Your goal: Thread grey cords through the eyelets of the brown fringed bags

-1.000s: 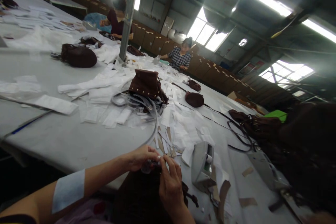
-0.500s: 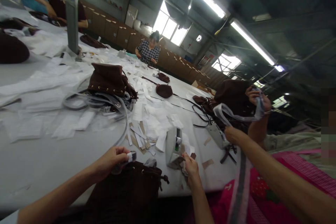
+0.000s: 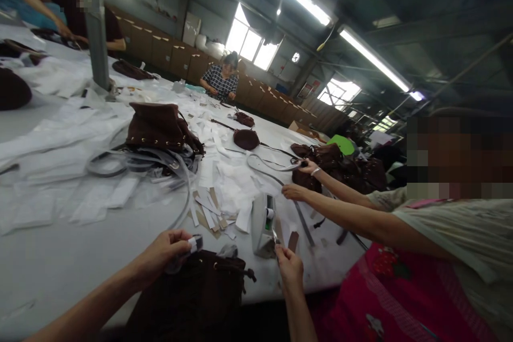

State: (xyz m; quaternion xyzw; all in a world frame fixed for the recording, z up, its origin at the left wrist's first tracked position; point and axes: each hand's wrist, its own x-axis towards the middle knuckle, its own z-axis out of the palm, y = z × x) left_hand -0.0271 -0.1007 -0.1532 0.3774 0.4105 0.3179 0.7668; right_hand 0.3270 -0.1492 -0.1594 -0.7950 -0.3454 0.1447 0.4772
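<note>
My left hand [image 3: 170, 250] pinches the end of a grey bag strap [image 3: 197, 243] with white wrapping around it. Just below hangs a dark brown drawstring bag [image 3: 192, 288] with eyelets, over the table's near edge. My right hand [image 3: 290, 266] is closed at the front of a grey tape dispenser [image 3: 261, 224]. Between its fingertips is a small shiny end of tape [image 3: 276, 237], partly hidden. Paper strips [image 3: 208, 208] lie beyond, between my hands. Another brown bag [image 3: 154, 127] with wrapped straps stands further back on the left.
At my right, a co-worker's hands [image 3: 298, 184] hold a grey strap [image 3: 272, 173] over the white table [image 3: 100, 246]. Brown bags [image 3: 320, 157] are piled beyond them. A round brown pouch [image 3: 246, 139] lies mid-table. A metal post [image 3: 98, 43] rises at the left. Two other people work across the table.
The co-worker at right has lowered both hands and swung the strap left over the table. My right hand has shifted slightly at the dispenser. My left hand stays on the strap.
</note>
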